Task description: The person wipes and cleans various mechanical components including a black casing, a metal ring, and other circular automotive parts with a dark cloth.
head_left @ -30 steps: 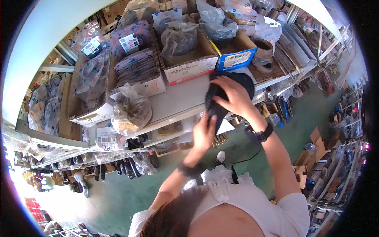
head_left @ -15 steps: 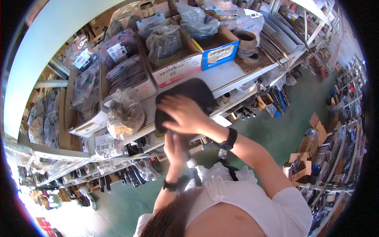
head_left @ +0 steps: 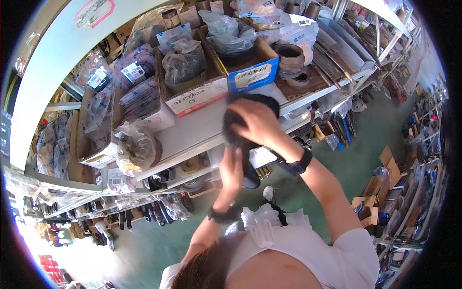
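A black, soft-looking piece (head_left: 231, 124), whose exact kind I cannot make out, is held in front of the shelf edge, with a narrow part hanging down between my arms. My right hand (head_left: 253, 120) grips its upper part, fingers bent over the near face. Lower down and to the left, my left hand (head_left: 232, 168) holds its lower left side, fingers pointing up and partly blurred. Each wrist has a dark band on it. Just beyond the piece stand a blue-fronted carton (head_left: 253, 77) and a white carton (head_left: 199, 98) with handwriting.
Bagged parts (head_left: 136, 149) sit at the shelf's left front. Metal rings (head_left: 290, 60) and long rods (head_left: 332, 65) lie on the right side of the shelf. Lower shelves carry more metal parts. Across the green floor (head_left: 322, 166) are opened cartons (head_left: 368, 204) and another loaded rack.
Both hands and the black piece have shifted to the right along the shelf. The piece showed a broad face before; now it looks narrower, and a part hangs lower.
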Motion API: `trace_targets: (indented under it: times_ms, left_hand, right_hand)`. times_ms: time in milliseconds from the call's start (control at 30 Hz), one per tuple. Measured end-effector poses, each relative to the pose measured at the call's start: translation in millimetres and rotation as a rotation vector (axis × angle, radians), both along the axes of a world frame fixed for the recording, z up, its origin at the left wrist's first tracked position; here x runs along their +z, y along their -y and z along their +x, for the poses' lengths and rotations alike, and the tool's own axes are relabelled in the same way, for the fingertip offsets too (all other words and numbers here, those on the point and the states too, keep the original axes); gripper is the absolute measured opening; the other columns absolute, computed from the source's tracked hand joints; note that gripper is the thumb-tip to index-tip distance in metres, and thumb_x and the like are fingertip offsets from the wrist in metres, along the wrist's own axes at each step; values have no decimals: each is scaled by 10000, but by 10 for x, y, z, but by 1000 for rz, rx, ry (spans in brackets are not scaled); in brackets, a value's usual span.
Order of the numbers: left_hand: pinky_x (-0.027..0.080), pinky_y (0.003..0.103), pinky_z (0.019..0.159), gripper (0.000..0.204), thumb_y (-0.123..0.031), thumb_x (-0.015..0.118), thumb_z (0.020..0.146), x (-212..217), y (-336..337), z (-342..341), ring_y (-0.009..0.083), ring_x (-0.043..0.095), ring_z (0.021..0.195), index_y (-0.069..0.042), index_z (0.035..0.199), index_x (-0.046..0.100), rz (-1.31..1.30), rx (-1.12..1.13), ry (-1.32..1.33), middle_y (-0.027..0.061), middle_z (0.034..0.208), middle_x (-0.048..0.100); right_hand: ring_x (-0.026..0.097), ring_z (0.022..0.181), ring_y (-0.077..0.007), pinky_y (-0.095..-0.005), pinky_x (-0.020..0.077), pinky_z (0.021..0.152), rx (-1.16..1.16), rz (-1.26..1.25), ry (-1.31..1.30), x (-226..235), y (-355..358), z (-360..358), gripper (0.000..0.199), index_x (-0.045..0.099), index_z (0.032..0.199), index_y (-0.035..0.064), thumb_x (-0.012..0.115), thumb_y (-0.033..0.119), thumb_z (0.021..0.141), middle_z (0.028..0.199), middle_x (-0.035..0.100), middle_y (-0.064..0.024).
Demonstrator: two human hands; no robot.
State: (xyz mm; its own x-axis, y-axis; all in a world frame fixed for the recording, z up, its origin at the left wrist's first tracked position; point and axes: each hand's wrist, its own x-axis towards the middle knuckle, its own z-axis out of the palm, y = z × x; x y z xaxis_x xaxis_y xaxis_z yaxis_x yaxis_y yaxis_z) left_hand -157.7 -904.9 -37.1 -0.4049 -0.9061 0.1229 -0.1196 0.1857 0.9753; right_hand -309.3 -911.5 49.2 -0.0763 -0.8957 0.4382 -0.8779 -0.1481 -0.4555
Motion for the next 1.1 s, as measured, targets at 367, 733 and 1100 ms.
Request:
trace_targets:
  times_ms: [367, 733, 1100]
  left_hand:
    - [410, 402, 568, 246, -262, 475, 886, 290, -49, -505, 426, 499, 677, -18, 912, 462, -71, -130, 26, 240, 703, 516]
    - [388, 255, 842, 399, -202, 480, 907, 238, 45, 1013, 138, 475, 958, 93, 1170, 428, 306, 12, 87, 142, 1063, 544]
    - [450, 387, 605, 275, -232, 451, 883, 150, 83, 849, 339, 587, 679, -19, 1038, 531, -148, 59, 110, 208, 788, 591]
  right_hand:
    - [534, 967, -329, -380, 422, 830, -287, -152, -202, -169, -164, -382, 325, 496, 1037, 8, 574, 152, 756, 1026, 561, -179]
    - [465, 1085, -330, -424, 347, 943, 17, -92, -117, -231, 190, 1112, 516, 492, 1121, 31, 642, 251, 679, 1152, 501, -175]
    - [512, 1041, -303, -386, 417, 890, 93, -39, -56, -134, 161, 845, 539, 504, 1117, 45, 659, 259, 647, 1120, 535, -161]
